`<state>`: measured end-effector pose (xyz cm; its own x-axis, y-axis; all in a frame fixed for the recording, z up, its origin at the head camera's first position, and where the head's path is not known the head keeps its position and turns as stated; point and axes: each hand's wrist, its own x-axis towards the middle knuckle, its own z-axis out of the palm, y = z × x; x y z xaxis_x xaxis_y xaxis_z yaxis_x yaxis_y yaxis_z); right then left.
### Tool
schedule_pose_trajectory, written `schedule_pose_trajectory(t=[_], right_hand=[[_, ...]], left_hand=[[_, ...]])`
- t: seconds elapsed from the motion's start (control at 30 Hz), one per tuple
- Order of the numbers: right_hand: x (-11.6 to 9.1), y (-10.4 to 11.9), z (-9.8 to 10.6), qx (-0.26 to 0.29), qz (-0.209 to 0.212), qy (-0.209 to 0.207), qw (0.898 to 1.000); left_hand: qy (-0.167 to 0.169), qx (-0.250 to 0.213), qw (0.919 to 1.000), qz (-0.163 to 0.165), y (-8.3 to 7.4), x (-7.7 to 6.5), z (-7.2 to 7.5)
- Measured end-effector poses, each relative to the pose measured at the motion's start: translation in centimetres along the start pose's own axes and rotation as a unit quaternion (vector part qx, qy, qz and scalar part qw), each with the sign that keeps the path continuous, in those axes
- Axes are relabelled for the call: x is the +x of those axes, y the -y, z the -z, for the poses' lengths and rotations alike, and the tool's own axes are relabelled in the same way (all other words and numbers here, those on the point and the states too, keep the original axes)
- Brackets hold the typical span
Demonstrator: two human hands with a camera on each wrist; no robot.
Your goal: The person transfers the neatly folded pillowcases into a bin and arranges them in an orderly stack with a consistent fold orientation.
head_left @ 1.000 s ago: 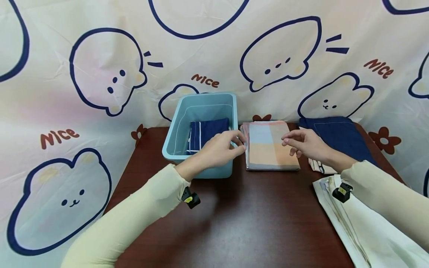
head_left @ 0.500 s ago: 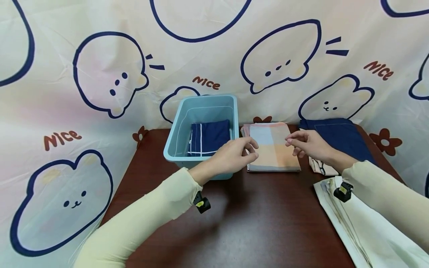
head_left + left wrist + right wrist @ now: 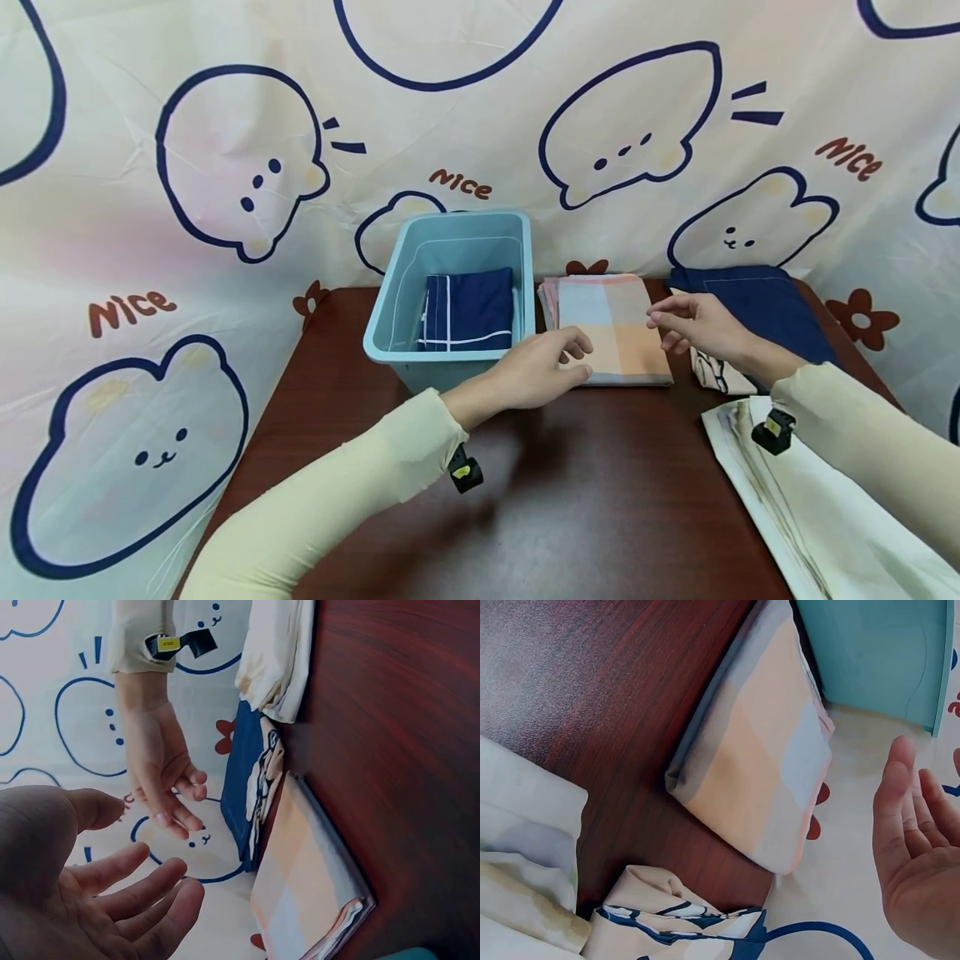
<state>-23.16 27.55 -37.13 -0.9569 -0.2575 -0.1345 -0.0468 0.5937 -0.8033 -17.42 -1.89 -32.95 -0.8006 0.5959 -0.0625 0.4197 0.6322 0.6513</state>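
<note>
My left hand (image 3: 542, 368) hovers in front of the blue bin's right corner, its fingers loosely bent around nothing. Across from it, my right hand (image 3: 697, 325) hangs above the right edge of a folded checked cloth (image 3: 611, 333) in peach, grey and pale blue. Both hands are apart from the cloth, as the left wrist view also shows with the cloth lying below them. The light blue bin (image 3: 390, 308) stands left of the cloth. Inside it lies a folded navy cloth (image 3: 480, 304) with white stripes.
At the back right lies a folded navy cloth (image 3: 772, 308) beside a cream patterned cloth (image 3: 675, 922). A white folded cloth (image 3: 810, 483) covers the table's right front, under my right forearm. A printed curtain (image 3: 480, 125) hangs behind the dark wooden table (image 3: 600, 500).
My left hand has moved right and nearer to me, away from over the bin's edge. The right hand has shifted slightly right. The cloths and bin stay put.
</note>
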Motion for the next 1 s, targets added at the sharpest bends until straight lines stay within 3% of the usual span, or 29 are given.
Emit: schedule_pose_trajectory(t=[0.47, 1.0], right_hand=[[0.2, -1.1, -0.4, 0.003, -0.01, 0.006, 1.0], [1.2, -3.1, -0.2, 0.006, -0.04, 0.009, 0.999]], left_hand=[[0.018, 0.023, 0.9995, 0.01, 0.9, 0.6, -2.4], [0.007, -0.017, 0.9995, 0.027, 2.2, 1.3, -4.5]])
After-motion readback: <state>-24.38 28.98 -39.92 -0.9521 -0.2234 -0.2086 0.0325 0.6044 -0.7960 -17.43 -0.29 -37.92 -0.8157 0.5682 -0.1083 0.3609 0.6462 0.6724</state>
